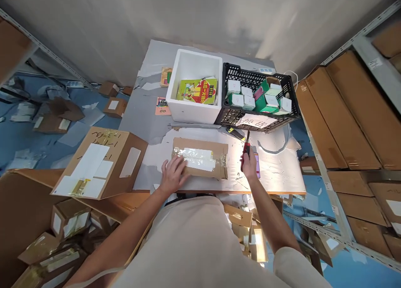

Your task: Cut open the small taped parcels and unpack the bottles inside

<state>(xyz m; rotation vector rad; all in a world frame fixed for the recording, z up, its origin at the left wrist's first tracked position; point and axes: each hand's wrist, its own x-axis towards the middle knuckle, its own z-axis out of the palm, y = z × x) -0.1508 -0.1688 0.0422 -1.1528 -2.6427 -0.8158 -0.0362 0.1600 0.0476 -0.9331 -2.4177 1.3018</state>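
Note:
A flat cardboard box (202, 144) sealed with clear tape, a white label on its top, lies at the table's front. My left hand (172, 173) rests on its near left corner with fingers spread. To the right of the box, my right hand (249, 165) is closed around a red and black utility knife (246, 149), which points away from me. Partly under that hand lies a phone (257, 165) with a lit purple screen. Just beyond the knife is a black and yellow tool (236, 134), its exact kind unclear.
A white foam bin (194, 112) with booklets and a black crate (221, 117) of green-white small boxes stand at the back. A large carton (125, 162) is at the left, above an open box of parcels. Carton-filled shelves (336, 196) flank the right.

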